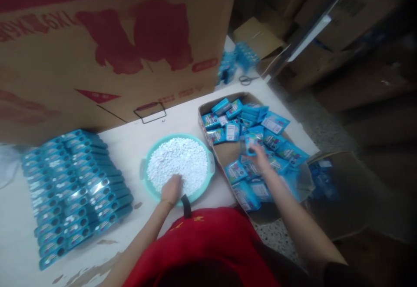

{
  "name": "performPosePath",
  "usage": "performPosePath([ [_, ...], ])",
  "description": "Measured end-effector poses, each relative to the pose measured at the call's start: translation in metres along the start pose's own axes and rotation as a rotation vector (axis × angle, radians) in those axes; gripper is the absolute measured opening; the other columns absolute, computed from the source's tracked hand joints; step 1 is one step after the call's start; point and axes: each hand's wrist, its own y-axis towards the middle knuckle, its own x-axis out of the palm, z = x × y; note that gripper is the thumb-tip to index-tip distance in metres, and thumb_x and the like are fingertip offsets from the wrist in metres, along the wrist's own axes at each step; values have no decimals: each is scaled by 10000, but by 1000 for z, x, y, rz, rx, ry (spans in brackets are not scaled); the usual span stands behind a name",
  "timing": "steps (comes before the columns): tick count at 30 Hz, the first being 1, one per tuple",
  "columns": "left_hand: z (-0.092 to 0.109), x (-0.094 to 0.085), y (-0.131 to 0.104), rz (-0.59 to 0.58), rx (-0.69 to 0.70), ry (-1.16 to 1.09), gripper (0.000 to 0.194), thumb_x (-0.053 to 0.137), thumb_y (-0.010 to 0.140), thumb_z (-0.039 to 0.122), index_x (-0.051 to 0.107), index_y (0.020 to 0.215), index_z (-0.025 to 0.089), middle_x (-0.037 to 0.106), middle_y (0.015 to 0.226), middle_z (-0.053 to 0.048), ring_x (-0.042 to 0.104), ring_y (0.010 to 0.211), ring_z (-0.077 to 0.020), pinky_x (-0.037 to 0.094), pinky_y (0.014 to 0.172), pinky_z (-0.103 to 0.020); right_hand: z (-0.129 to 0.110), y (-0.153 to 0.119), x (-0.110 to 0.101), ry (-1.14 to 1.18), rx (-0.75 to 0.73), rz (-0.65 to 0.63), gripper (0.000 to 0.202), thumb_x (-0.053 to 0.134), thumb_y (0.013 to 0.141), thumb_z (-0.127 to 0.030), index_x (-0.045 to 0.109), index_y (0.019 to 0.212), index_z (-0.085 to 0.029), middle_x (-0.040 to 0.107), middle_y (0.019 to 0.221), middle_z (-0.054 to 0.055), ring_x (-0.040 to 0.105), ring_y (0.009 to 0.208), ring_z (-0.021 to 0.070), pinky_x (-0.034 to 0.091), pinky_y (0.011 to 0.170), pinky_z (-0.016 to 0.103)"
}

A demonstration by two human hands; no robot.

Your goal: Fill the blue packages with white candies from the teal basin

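Observation:
My left hand (172,189) reaches into a round turquoise basin (145,191) filled with small white pellets (177,161). Its fingertips are sunk among the pellets and hidden, so their grip does not show. My right hand (259,158) is over an open cardboard box (224,154), its fingers closed on a small blue packet (249,143) with a clear-looking end. Around and below that hand lie several more blue printed packets (291,152), some showing white labels. The hand and the packet are somewhat blurred.
Rows of blue packs with round dark holes (74,191) stand at the left of the white table (137,230). A large cardboard carton (107,48) walls off the back. Scissors (246,79) and a black wire frame (150,113) lie behind. More blue packs (239,58) sit at the far corner.

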Motion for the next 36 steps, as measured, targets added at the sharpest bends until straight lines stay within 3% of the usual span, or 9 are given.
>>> performPosePath([
  [3, 1, 5, 6, 10, 0, -59, 238, 419, 920, 306, 535, 1086, 181, 633, 1097, -116, 608, 999, -233, 448, 850, -345, -30, -36, 0, 429, 119, -238, 733, 172, 820, -728, 506, 1272, -257, 618, 1187, 112, 629, 1009, 308, 531, 755, 513],
  [5, -5, 4, 2, 23, -5, -100, 257, 444, 916, 332, 530, 1120, 203, 636, 1123, -90, 605, 1023, -213, 448, 872, -322, -45, -58, 12, 569, 169, -341, 748, 151, 816, -741, 541, 1228, -252, 637, 1175, 127, 643, 1000, 324, 538, 736, 533],
  [11, -3, 8, 2, 91, -16, -185, 271, 479, 900, 320, 560, 1127, 197, 638, 1142, -103, 599, 1044, -225, 452, 908, -338, -57, -97, 82, 539, 308, -432, 419, 549, 800, -518, 607, 1080, -212, 711, 1034, 103, 677, 917, 295, 577, 713, 491],
  [14, -3, 3, 1, 110, 33, -235, 278, 473, 901, 360, 572, 1107, 201, 645, 1129, -87, 606, 1022, -218, 462, 905, -335, -55, -102, 99, 400, 200, -348, 437, 659, 755, -458, 573, 1106, -213, 700, 1075, 84, 661, 963, 270, 568, 780, 457],
  [18, -23, -27, -19, 130, 127, -293, 283, 484, 888, 353, 564, 1109, 196, 639, 1111, -75, 602, 988, -196, 464, 905, -321, -54, -99, 97, 117, -96, -191, 456, 691, 741, -430, 532, 1108, -211, 697, 1013, 76, 645, 958, 243, 524, 870, 417],
  [23, -40, -85, -51, 225, 327, -297, 300, 465, 894, 390, 561, 1100, 193, 632, 976, -62, 591, 836, -174, 478, 816, -317, -52, -92, 103, -251, -371, -208, 402, 611, 806, -388, 544, 1159, -207, 648, 1125, 122, 616, 1039, 290, 501, 890, 438],
  [26, -31, -115, -65, 237, 415, -231, 306, 453, 905, 406, 569, 1090, 192, 621, 914, -47, 581, 783, -155, 473, 773, -292, -52, -89, 115, -380, -513, -257, 367, 558, 828, -286, 543, 1186, -206, 612, 1186, 128, 585, 1100, 297, 488, 919, 445],
  [30, -8, -140, -70, 152, 482, -75, 285, 433, 911, 388, 586, 1067, 205, 630, 941, -47, 600, 844, -168, 474, 797, -295, -55, -91, 129, -429, -621, -337, 429, 543, 791, -176, 526, 1218, -216, 610, 1183, 103, 576, 1103, 274, 485, 935, 421],
  [36, 34, -165, -74, 108, 377, 267, 225, 453, 886, 345, 588, 1002, 208, 619, 920, -58, 594, 837, -208, 469, 734, -308, -58, -94, 136, -478, -649, -366, 444, 534, 760, -126, 539, 1196, -216, 617, 1155, 98, 577, 1073, 266, 489, 918, 410],
])
